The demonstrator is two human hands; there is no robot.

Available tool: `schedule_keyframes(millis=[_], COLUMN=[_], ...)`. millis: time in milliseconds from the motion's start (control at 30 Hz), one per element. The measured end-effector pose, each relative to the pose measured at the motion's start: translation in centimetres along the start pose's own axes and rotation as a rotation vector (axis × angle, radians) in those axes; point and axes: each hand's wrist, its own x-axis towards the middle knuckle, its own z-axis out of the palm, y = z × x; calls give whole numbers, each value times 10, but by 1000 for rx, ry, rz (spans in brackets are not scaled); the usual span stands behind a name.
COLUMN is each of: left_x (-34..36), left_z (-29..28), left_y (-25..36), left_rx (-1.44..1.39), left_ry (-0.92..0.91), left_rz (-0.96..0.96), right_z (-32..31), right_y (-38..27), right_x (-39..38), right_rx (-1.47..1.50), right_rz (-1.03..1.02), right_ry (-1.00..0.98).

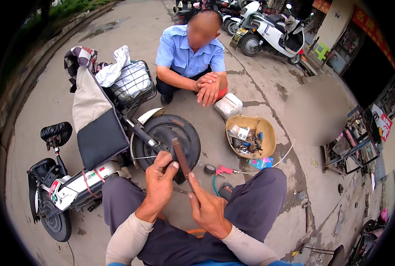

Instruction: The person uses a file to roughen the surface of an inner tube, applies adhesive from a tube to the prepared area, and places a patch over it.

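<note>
A rusty brown flat file [181, 158] points up and away in front of me. My right hand [208, 210] is closed on its near end, fingers laid along it. My left hand [158, 184] pinches a piece of black rubber inner tube [167, 137], which lies over the front wheel; the pinched part is partly behind the file and fingers. The wheel's black tyre [193, 133] belongs to a white electric scooter [80, 188] lying on its side at my left. Whether the file touches the rubber I cannot tell.
Opposite me crouches a person in a light blue shirt [193, 57]. A yellowish basin [267, 153] of tools stands right of the wheel, near a red air gun [225, 170] with a hose. Parked scooters [273, 33] and a tool rack [352, 139] are farther right.
</note>
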Motion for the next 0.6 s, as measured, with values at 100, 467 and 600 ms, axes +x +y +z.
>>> schedule_keyframes(millis=[100, 467, 600], left_x=[2, -2, -9], left_z=[-1, 0, -4], left_y=[-1, -4, -10], left_rx=[47, 97, 71], left_ry=[-58, -65, -77], left_rz=[-38, -11, -27], right_z=[-3, -12, -20], right_y=[1, 13, 31], right_x=[42, 43, 93], right_rx=[-48, 96, 53], right_rz=[81, 67, 195], right_ry=[-89, -63, -222])
